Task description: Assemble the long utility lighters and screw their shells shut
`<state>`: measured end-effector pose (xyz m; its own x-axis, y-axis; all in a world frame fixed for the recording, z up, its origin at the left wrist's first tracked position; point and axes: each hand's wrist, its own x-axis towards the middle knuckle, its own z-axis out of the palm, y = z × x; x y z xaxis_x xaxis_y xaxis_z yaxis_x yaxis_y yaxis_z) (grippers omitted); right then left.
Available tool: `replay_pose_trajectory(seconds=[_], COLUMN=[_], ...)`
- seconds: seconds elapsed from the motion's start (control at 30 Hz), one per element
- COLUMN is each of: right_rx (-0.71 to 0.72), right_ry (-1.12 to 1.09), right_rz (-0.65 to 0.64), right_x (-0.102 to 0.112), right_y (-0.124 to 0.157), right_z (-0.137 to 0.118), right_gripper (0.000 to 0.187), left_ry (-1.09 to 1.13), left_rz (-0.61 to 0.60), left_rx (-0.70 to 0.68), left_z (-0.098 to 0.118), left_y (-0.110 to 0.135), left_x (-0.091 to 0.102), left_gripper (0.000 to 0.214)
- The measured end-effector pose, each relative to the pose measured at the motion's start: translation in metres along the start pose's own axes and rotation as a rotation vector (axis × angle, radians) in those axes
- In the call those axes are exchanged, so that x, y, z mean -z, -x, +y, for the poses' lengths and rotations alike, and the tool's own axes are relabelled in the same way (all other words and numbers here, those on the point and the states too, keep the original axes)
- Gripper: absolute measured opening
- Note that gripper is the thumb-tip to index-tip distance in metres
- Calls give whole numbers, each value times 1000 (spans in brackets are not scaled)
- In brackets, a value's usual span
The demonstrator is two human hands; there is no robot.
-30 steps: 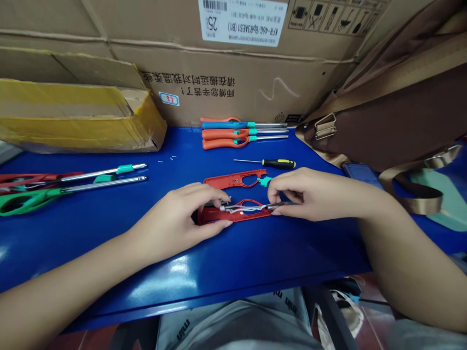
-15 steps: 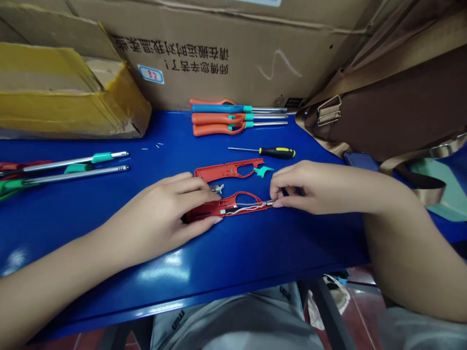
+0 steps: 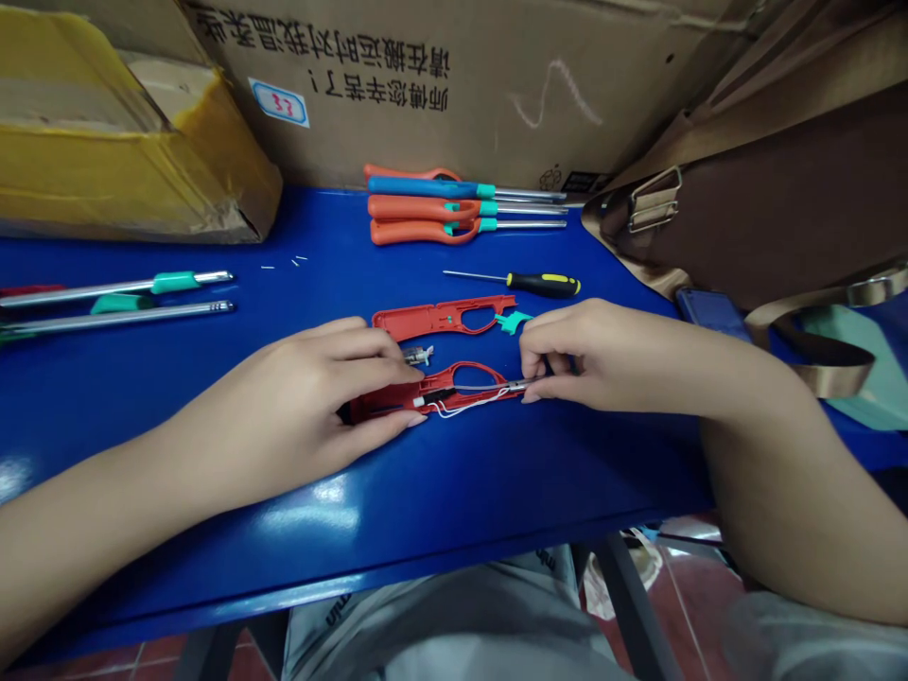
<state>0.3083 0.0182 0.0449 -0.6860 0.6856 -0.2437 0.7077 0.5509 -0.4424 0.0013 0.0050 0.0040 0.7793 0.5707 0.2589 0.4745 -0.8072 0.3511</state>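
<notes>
On the blue table (image 3: 440, 482) lies an open red lighter shell half (image 3: 454, 390) with a white wire and a metal tube inside it. My left hand (image 3: 319, 397) is closed around the shell's left end, thumb below and fingers above. My right hand (image 3: 588, 355) pinches the metal tube at the shell's right end. The other red shell half (image 3: 444, 318) lies just behind, with a small teal trigger piece (image 3: 512, 321) at its right end. A small metal part (image 3: 418, 356) sits between the two halves.
A black-and-yellow screwdriver (image 3: 529, 281) lies behind my right hand. Several finished orange and blue lighters (image 3: 426, 206) lie at the back by a large cardboard box (image 3: 454, 85). Long metal-tubed lighters (image 3: 120, 301) lie at left, below a yellow-taped box (image 3: 120, 142). A brown bag (image 3: 766, 189) fills the right.
The view has tilted down, so everything sits higher in the frame. Both hands keep their hold on the red shell and tube, which have shifted slightly left.
</notes>
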Motion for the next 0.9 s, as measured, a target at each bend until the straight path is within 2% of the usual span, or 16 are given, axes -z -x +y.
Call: replay_pose_trajectory(seconds=[0.13, 0.23, 0.37, 0.47, 0.57, 0.73, 0.9], right_rx=[-3, 49, 104, 106, 114, 149, 193], right_ry=[8, 13, 45, 25, -60, -296, -494], right_rz=[24, 18, 0, 40, 54, -22, -71], right_x=[1, 2, 3, 2, 0, -8, -15], right_y=[0, 2, 3, 3, 1, -2, -6], right_z=[1, 3, 0, -7, -15, -22, -28], right_gripper=[9, 6, 12, 14, 19, 26, 30], left_ry=[-19, -22, -43, -53, -5, 42, 39], left_rz=[5, 5, -10, 12, 99, 248, 275], left_rx=[0, 4, 21, 40, 42, -4, -23], left_z=[1, 1, 0, 1, 6, 17, 24], left_y=[-1, -1, 0, 0, 1, 1, 1], left_x=[0, 0, 1, 1, -1, -1, 1], left_gripper=[27, 28, 29, 35, 43, 36, 26])
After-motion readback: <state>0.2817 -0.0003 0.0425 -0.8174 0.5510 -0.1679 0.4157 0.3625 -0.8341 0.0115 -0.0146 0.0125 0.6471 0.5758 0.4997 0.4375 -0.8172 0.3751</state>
